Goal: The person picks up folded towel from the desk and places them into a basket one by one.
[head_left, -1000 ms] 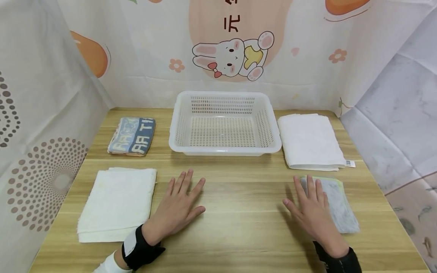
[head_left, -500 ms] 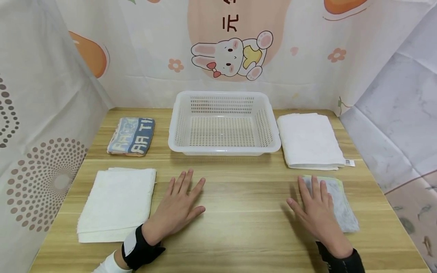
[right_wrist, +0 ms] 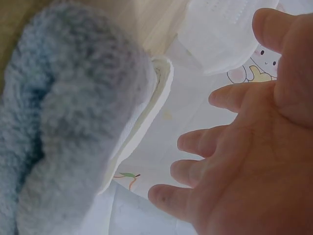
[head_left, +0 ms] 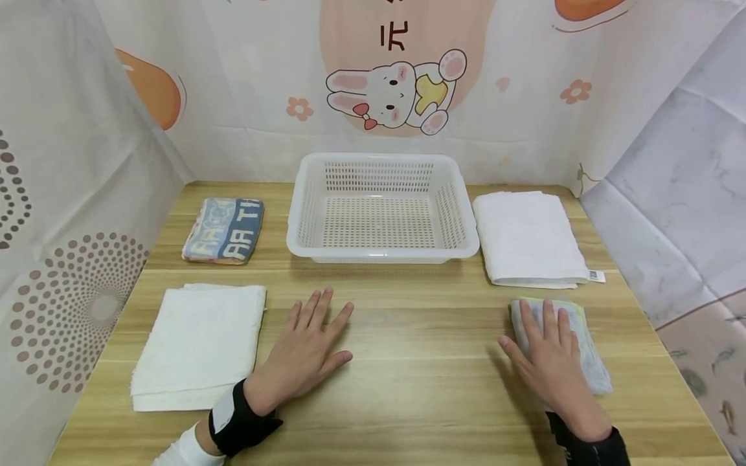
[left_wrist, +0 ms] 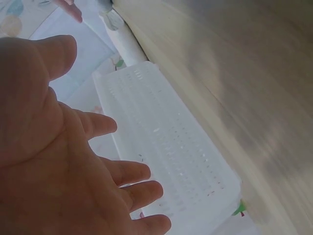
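Note:
My left hand [head_left: 300, 356] has its fingers spread over the wooden table, beside a folded white towel [head_left: 198, 343], and holds nothing. On the other side, my right hand [head_left: 550, 369] hovers with straight fingers over a folded grey cloth [head_left: 591, 356] with a yellow-green edge. In the right wrist view a gap shows between that hand and the fuzzy grey cloth [right_wrist: 73, 112]. A white perforated plastic basket [head_left: 379, 254] stands at the back middle. To its right lies another folded white towel [head_left: 530, 239] with a small tag; to its left, a folded blue patterned towel [head_left: 224, 231].
The wooden table [head_left: 408, 388] meets a hanging printed curtain [head_left: 245, 103] at the back. More patterned cloth [head_left: 76, 291] hangs along the left side. A marble-look sheet [head_left: 670, 194] borders the right side.
My right hand has moved to the right, further over the grey cloth. The left hand stays almost where it was, and the towels and basket have not moved.

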`<move>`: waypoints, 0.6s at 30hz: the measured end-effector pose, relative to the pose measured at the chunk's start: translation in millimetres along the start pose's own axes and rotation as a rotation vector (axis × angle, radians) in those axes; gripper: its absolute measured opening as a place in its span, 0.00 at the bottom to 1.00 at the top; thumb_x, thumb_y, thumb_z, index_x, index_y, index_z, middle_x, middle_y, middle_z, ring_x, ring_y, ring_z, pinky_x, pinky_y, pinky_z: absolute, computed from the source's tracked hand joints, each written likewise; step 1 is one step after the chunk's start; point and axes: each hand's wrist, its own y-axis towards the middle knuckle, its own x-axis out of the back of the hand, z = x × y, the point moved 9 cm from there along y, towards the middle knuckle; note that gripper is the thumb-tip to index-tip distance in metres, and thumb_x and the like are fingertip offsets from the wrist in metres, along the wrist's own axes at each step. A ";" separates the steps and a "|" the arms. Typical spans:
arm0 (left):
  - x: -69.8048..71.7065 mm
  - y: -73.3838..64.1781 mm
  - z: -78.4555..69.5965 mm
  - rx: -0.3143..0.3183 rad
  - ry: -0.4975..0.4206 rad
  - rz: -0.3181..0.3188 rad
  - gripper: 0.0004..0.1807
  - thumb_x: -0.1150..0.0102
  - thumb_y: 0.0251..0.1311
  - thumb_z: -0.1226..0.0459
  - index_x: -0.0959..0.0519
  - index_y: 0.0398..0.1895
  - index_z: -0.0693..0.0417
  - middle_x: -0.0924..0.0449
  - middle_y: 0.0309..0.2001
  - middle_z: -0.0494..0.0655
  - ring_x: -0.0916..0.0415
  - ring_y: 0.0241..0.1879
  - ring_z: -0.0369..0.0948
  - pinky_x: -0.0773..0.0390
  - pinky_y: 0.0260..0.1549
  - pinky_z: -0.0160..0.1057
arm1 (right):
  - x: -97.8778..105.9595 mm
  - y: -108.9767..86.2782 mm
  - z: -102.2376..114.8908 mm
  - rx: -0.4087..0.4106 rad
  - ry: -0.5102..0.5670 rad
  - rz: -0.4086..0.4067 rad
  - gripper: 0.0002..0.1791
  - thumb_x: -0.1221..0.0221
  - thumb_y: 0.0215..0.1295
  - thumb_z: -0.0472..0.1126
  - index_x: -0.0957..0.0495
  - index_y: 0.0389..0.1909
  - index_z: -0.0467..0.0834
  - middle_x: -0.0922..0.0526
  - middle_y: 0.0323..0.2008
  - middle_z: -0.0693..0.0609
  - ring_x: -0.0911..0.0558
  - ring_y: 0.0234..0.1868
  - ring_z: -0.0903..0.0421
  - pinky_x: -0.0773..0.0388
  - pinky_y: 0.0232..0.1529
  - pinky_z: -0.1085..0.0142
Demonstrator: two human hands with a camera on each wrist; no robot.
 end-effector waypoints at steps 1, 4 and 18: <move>0.1 0.2 -0.2 -0.001 0.000 -0.001 0.41 0.45 0.67 0.42 0.41 0.77 0.49 0.51 0.76 0.67 0.51 0.75 0.62 0.49 0.68 0.65 | 0.3 -0.4 -0.4 -0.002 -0.001 0.000 0.44 0.53 0.76 0.60 0.60 0.80 0.42 0.65 0.74 0.24 0.70 0.73 0.25 0.65 0.63 0.24; -0.4 0.5 -0.1 0.005 -0.001 0.010 0.41 0.46 0.67 0.42 0.42 0.78 0.49 0.52 0.76 0.67 0.52 0.75 0.62 0.49 0.68 0.65 | 0.7 -1.5 -2.3 -0.010 0.004 0.005 0.44 0.54 0.76 0.60 0.61 0.80 0.42 0.66 0.74 0.24 0.70 0.73 0.25 0.66 0.63 0.24; -1.5 1.1 0.8 0.012 0.002 0.030 0.40 0.47 0.68 0.42 0.42 0.78 0.48 0.53 0.76 0.67 0.52 0.75 0.62 0.49 0.69 0.65 | 3.1 -6.5 -14.3 -0.029 0.005 -0.007 0.44 0.55 0.77 0.60 0.62 0.80 0.41 0.67 0.74 0.23 0.70 0.73 0.24 0.66 0.64 0.26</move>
